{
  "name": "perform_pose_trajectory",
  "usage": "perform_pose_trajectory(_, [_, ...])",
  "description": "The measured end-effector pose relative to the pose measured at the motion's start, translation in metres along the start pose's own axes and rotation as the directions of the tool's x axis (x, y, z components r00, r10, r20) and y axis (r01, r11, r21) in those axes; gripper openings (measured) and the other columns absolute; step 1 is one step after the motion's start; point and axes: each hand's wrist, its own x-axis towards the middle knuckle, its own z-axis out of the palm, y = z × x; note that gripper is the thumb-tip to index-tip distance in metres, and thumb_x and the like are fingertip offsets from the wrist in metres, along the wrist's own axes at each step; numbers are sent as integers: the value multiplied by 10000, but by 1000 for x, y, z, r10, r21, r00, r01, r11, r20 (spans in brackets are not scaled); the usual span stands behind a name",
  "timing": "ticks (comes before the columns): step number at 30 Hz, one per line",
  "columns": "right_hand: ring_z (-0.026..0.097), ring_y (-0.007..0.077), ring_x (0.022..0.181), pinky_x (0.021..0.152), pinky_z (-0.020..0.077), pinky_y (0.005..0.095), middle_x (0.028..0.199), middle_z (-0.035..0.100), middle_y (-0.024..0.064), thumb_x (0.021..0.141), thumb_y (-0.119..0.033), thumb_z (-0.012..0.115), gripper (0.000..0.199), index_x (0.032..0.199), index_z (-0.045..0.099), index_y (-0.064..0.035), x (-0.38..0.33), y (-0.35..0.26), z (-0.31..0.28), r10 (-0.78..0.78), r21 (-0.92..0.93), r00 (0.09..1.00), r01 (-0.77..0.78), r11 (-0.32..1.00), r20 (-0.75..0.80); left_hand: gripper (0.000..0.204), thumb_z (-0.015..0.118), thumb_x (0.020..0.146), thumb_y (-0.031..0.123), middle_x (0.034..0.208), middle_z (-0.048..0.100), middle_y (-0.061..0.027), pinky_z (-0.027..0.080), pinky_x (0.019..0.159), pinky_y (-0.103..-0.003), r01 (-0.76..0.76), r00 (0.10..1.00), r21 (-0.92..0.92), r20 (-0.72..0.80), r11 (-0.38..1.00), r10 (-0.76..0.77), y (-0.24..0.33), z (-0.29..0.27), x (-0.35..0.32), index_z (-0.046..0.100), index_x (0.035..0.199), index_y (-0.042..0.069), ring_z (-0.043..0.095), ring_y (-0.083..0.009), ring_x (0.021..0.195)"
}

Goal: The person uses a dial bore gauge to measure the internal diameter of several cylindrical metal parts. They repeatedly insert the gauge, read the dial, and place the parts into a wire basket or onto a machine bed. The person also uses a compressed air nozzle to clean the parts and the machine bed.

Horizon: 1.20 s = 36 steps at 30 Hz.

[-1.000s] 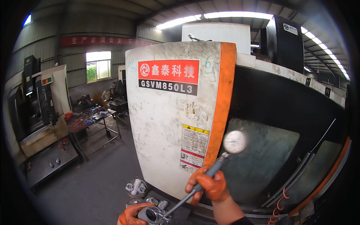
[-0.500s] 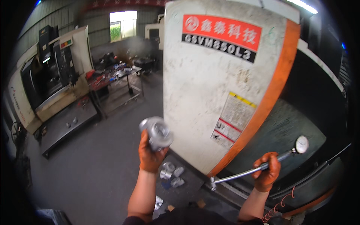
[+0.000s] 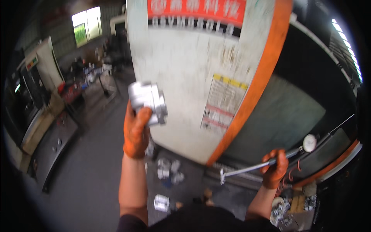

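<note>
My left hand (image 3: pixel 136 129), in an orange glove, is closed around a silver metal part (image 3: pixel 147 101) held up in front of the white machine panel. The part is a thick, stepped, round casting, turned so its side shows, and motion blurs it. On the right, my gloved right hand (image 3: pixel 275 168) grips the handle of a dial bore gauge (image 3: pixel 247 168). Its round white dial (image 3: pixel 309 143) points up to the right, and its T-shaped measuring head (image 3: pixel 222 176) hangs at the lower left end. Gauge and metal part are well apart.
A tall white machine cabinet (image 3: pixel 177 77) with an orange edge stands ahead, beside a dark machine door (image 3: pixel 286 112). Several metal parts (image 3: pixel 164 170) lie on the floor below. More parts lie at the lower right (image 3: pixel 280 210). A cluttered workbench (image 3: pixel 89 79) stands at far left.
My left hand has raised the metal part and turned it, so its side shows instead of its open face. The view has swung right and down. My right hand still holds the gauge.
</note>
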Motion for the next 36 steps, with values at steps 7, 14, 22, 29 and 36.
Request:
perform_pose_trajectory(7, [515,135,668,468,394,253,962,554,75,986,-291,547,298,1190,544,-74,-35,20,-72,156,-275,985,-129,953,78,551,717,866,220,1142,643,-91,536,872,-343,412,892,64,-231,909,-389,-101,-90,-122,514,1325,-10,638,-179,997])
perform_pose_trajectory(14, [549,226,799,579,488,294,1072,559,139,938,-246,593,443,1317,505,-36,-82,31,-112,645,353,763,-614,706,37,537,707,904,296,1124,646,-93,533,825,-329,868,460,-130,-154,480,-874,-215,-130,-278,523,1323,14,644,-187,977])
perform_pose_trajectory(22, [682,259,797,593,582,325,990,659,165,817,-54,665,373,1182,614,3,-171,13,-117,696,-113,697,-716,689,-174,582,587,956,310,1268,594,-98,483,975,-363,866,411,235,165,440,-897,-224,-70,-306,439,1428,3,604,-224,1118])
perform_pose_trajectory(29, [582,235,550,459,455,346,687,556,73,759,-151,746,296,1053,717,-141,-264,-13,-212,156,-943,973,116,311,172,492,571,990,287,1352,585,-112,453,1051,-427,755,518,253,336,605,-787,-243,-64,-355,510,1394,12,575,-258,1224])
perform_pose_trajectory(36, [627,306,548,505,498,393,639,614,106,854,-295,723,201,802,648,-116,-472,-64,-408,375,-682,795,-604,413,-477,575,550,1022,454,1390,574,-70,407,1106,-398,915,242,90,656,392,-715,-276,127,-506,491,1441,64,550,-216,1259])
